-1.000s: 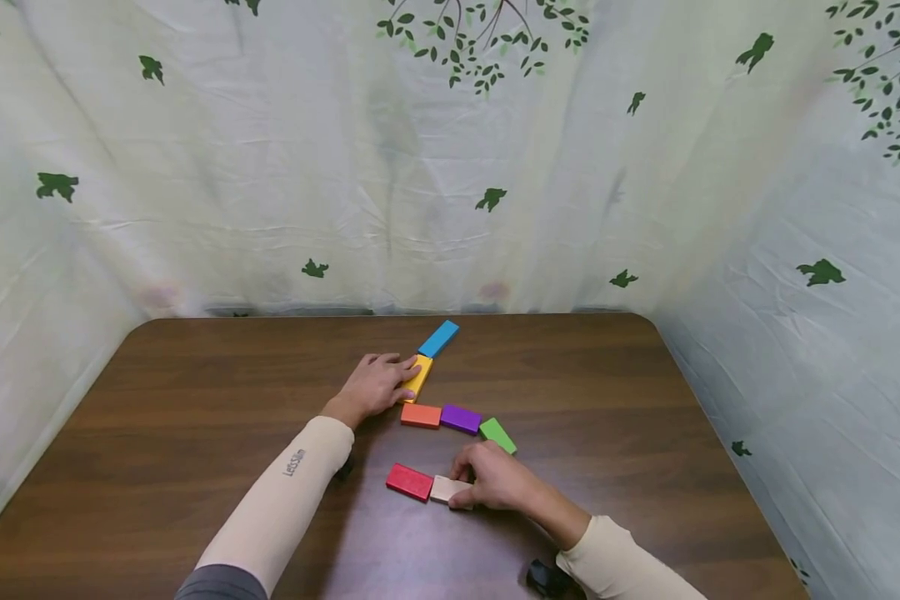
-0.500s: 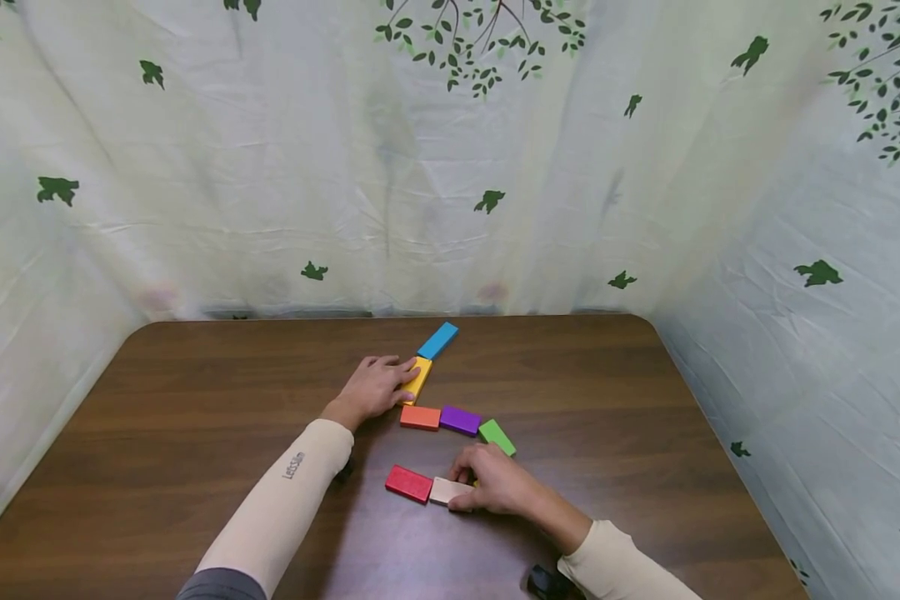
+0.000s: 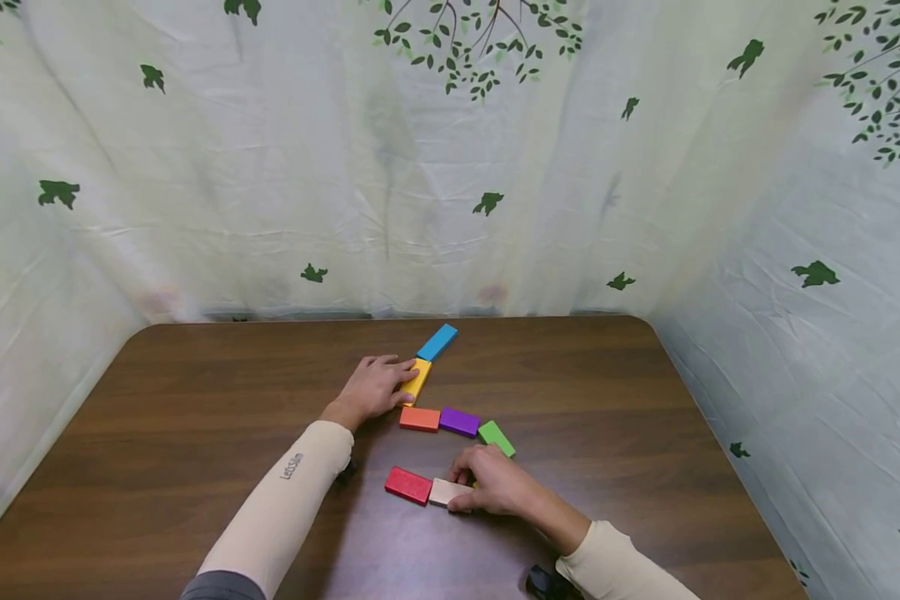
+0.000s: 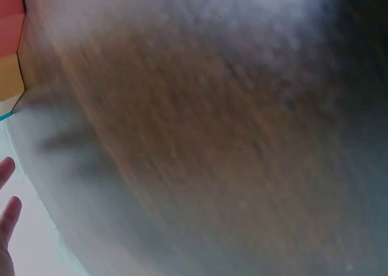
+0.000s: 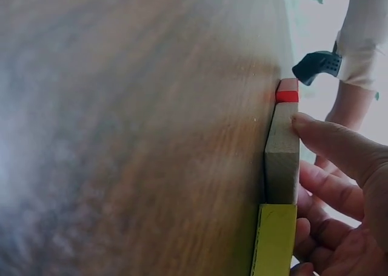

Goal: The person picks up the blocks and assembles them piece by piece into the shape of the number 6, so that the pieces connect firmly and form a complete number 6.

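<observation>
My left hand [image 3: 371,387] rests its fingers on a yellow block [image 3: 422,380], touching its left side and top. In the left wrist view only two fingertips [image 4: 8,218] show. Nearer me, my right hand [image 3: 495,482] pinches a plain wooden block [image 3: 444,492] between thumb and fingers. The right wrist view has the thumb on that block's edge, the other fingers behind it. A red block [image 3: 408,485] lies end to end with the wooden one on its left. Beyond the other end is a yellow-green block [image 5: 276,239], mostly hidden under my hand in the head view.
A blue block [image 3: 437,342] lies slanted past the yellow one. An orange block [image 3: 419,418], a purple block [image 3: 460,421] and a green block [image 3: 497,438] run rightward in a bending row. All lie on a brown wooden table [image 3: 607,400] with white leaf-printed curtains around it.
Both hands and the blocks keep almost the same places. The whole head view has shifted slightly downward.
</observation>
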A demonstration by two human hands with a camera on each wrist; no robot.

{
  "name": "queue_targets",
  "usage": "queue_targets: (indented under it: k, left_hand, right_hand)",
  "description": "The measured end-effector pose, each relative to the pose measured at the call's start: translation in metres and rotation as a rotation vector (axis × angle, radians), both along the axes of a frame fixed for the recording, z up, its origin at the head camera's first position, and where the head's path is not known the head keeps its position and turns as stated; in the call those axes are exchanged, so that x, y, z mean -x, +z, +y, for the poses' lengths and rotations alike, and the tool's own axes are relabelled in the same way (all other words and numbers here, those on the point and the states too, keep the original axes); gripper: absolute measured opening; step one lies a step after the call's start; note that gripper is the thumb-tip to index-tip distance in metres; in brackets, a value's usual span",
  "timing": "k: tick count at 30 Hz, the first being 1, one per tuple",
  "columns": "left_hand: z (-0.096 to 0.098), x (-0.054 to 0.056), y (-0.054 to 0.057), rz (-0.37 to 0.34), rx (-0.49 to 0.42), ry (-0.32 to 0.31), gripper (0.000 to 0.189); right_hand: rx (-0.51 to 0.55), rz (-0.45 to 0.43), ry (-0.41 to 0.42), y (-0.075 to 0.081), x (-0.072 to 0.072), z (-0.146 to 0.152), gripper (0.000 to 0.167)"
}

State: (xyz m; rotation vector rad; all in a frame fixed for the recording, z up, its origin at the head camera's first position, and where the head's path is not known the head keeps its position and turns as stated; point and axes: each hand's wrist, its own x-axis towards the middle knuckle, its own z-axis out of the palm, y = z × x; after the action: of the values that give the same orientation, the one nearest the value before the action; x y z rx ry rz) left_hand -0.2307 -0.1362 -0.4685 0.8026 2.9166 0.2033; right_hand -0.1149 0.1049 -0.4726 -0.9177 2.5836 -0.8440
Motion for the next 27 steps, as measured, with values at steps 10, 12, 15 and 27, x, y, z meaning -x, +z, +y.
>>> queue_targets:
  k: [10, 12, 15, 27]
  left_hand:
    - [0.004, -0.003, 0.005, 0.039, 0.01, -0.032, 0.052]
    - [0.005, -0.006, 0.008, 0.035, -0.015, -0.039, 0.051]
    - [0.003, -0.013, 0.013, 0.017, -0.057, -0.039, 0.049]
    - [-0.016, -0.059, 0.03, -0.011, -0.153, -0.178, 0.049]
  right_hand:
    - [-0.032, 0.022, 0.004, 0.001, -0.001, -0.001, 0.02]
    - [-0.034, 0.028, 0.004, 0.001, -0.001, -0.001, 0.02]
    - [-0.033, 0.034, 0.006, 0.002, -0.001, -0.002, 0.02]
    - [-0.025, 0.055, 0.002, 0.004, -0.002, -0.003, 0.02]
